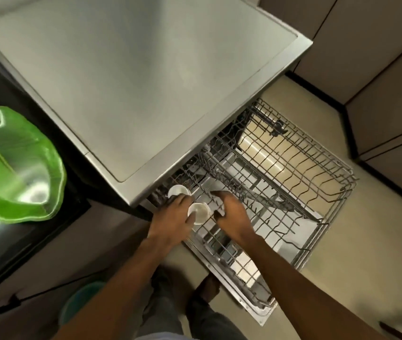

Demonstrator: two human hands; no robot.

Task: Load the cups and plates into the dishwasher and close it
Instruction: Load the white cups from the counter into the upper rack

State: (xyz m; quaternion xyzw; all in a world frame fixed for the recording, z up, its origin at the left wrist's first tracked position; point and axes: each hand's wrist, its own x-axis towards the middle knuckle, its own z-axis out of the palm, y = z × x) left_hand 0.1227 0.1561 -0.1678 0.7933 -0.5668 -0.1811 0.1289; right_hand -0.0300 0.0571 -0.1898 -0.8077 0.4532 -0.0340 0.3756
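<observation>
Two smooth white round cups sit at the near-left corner of the grey wire rack [327,192]: far cup [178,190] by the left hand's [171,220] curled fingertips, near cup [199,212] apparently gripped by its thumb, while the right hand [232,214] is palm-down on the wires, its grasp blurred.

Small kitchen corner seen from above, in flat indoor light.
A brushed steel worktop [133,82] fills the upper middle; pale beige floor [379,253] runs below and to the right, meeting grey-beige cabinet fronts [379,57] with a dark plinth [317,90]. A translucent green tub [16,168] sits at left, a teal bucket [82,300] on the floor.
</observation>
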